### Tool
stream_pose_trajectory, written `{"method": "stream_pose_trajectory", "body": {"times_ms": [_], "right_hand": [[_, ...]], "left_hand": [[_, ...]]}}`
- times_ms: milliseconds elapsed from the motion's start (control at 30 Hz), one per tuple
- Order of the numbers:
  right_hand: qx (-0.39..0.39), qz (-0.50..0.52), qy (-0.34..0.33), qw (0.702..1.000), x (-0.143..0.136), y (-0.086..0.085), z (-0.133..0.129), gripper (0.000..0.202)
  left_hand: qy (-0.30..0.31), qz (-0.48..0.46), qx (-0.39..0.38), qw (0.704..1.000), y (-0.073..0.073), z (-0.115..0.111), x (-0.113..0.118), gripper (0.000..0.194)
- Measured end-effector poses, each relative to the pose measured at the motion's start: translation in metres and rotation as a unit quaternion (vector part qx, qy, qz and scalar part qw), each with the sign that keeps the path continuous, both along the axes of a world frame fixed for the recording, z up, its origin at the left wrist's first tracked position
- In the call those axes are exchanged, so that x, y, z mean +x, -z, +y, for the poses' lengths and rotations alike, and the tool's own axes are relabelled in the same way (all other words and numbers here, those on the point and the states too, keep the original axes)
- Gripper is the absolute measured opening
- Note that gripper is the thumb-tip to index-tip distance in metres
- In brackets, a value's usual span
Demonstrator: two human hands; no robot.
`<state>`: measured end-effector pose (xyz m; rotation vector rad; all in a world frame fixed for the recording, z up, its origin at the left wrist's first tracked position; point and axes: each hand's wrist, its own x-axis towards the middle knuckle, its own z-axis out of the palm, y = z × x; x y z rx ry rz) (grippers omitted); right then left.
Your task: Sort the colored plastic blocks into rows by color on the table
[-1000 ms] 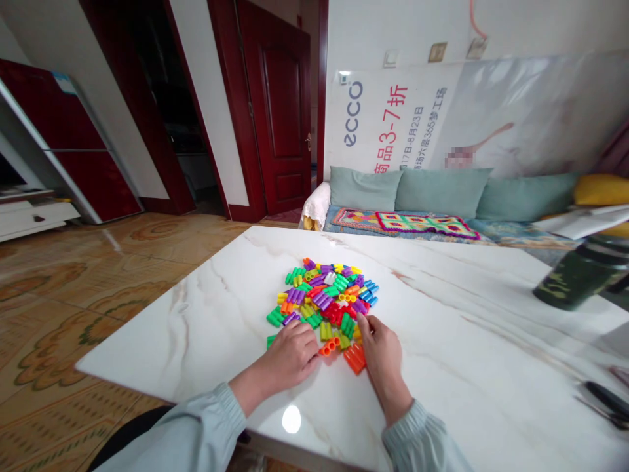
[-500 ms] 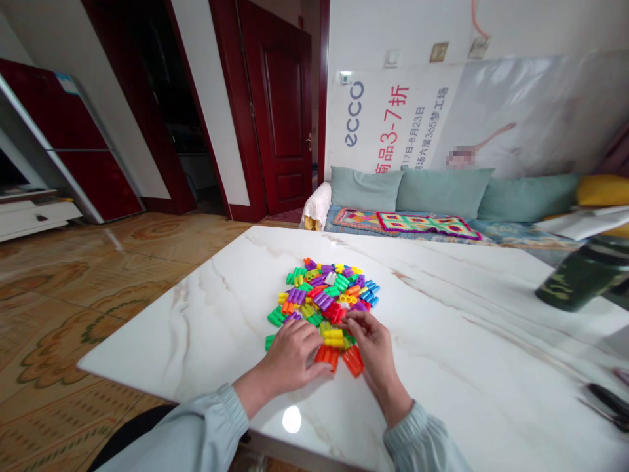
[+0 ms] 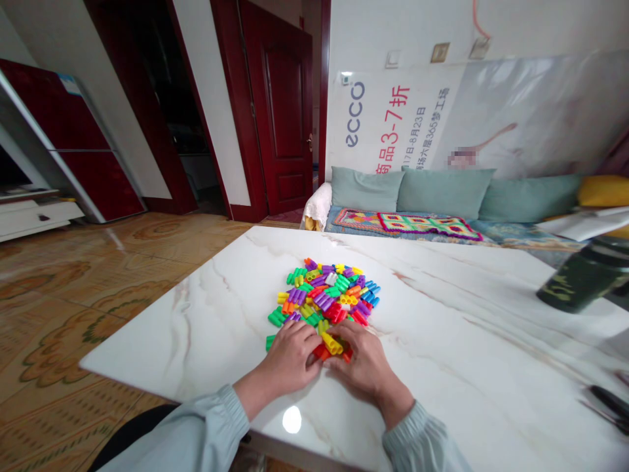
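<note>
The right hand (image 3: 361, 360) has come close to the left hand (image 3: 293, 351); both half-curl about the yellow piece (image 3: 331, 343), tilted at near edge of the pile (image 3: 323, 301). Work seems two-handed now; whose grip, I cannot tell.

Room type: a home is indicated, apparently its living room.
Seating: a long blue patterned fabric sofa (image 3: 508, 231) is set against a white wall (image 3: 366, 26), lined with pale green rectangular cushions (image 3: 442, 193) and partly covered by a multicoloured crocheted throw (image 3: 427, 225).
Centre: a white marble-patterned table (image 3: 442, 373) is placed before it.
Left side: a glossy dark-red refrigerator (image 3: 78, 124) is seen near a low white drawer cabinet (image 3: 29, 221).
Entry: a dark-red panelled door (image 3: 287, 111) is fitted.
Underfoot: tan floor tiles (image 3: 63, 328) are laid, ornamented with flower motifs.
</note>
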<state>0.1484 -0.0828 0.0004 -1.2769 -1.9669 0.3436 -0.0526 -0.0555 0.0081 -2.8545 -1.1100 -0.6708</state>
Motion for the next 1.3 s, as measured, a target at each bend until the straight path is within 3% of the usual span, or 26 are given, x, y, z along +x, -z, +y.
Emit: {"method": "stream_pose_trajectory", "body": {"times_ms": [200,367,467,600,667,767,833,900,967,1033,1133,1233,1300], "right_hand": [[-0.022,0.093,0.028,0.995,-0.005,0.004,0.004,0.023],[-0.02,0.291,0.02,0.956,-0.011,0.013,0.012,0.042],[-0.006,0.369,0.021,0.929,-0.012,0.013,0.013,0.043],[0.002,0.348,0.048,0.936,-0.009,0.011,0.012,0.031],[-0.004,0.327,0.051,0.944,-0.007,0.011,0.012,0.027],[-0.031,0.317,0.037,0.947,-0.008,0.01,0.012,0.029],[-0.059,0.317,0.021,0.946,-0.009,0.009,0.011,0.033],[-0.083,0.323,0.005,0.943,-0.011,0.008,0.01,0.036],[-0.093,0.333,-0.007,0.938,-0.012,0.006,0.01,0.037],[-0.095,0.347,-0.01,0.933,-0.013,0.005,0.01,0.036],[-0.09,0.349,-0.009,0.933,-0.013,0.004,0.01,0.034],[-0.077,0.342,-0.006,0.936,-0.014,0.004,0.009,0.03],[-0.068,0.342,0.0,0.937,-0.014,0.004,0.009,0.029]], "left_hand": [[0.002,-0.001,-0.006,1.0,-0.002,-0.001,0.0,0.013],[0.023,-0.026,0.007,0.999,0.0,0.003,0.0,0.015],[0.038,-0.084,-0.011,0.996,0.002,0.008,0.0,0.021],[0.0,-0.229,-0.113,0.967,0.003,0.017,0.001,0.022],[-0.05,-0.334,-0.226,0.914,0.0,0.022,0.002,0.016],[-0.09,-0.483,-0.411,0.768,-0.007,0.025,0.005,0.019],[-0.086,-0.547,-0.481,0.68,-0.01,0.025,0.007,0.026],[-0.081,-0.58,-0.518,0.624,-0.012,0.024,0.009,0.028],[-0.073,-0.592,-0.542,0.592,-0.011,0.022,0.011,0.027],[-0.059,-0.593,-0.556,0.58,-0.009,0.021,0.013,0.027],[-0.029,-0.58,-0.564,0.588,-0.006,0.019,0.015,0.033],[-0.008,-0.549,-0.562,0.619,-0.003,0.018,0.018,0.041],[-0.013,-0.517,-0.546,0.659,0.0,0.017,0.02,0.043]]}}
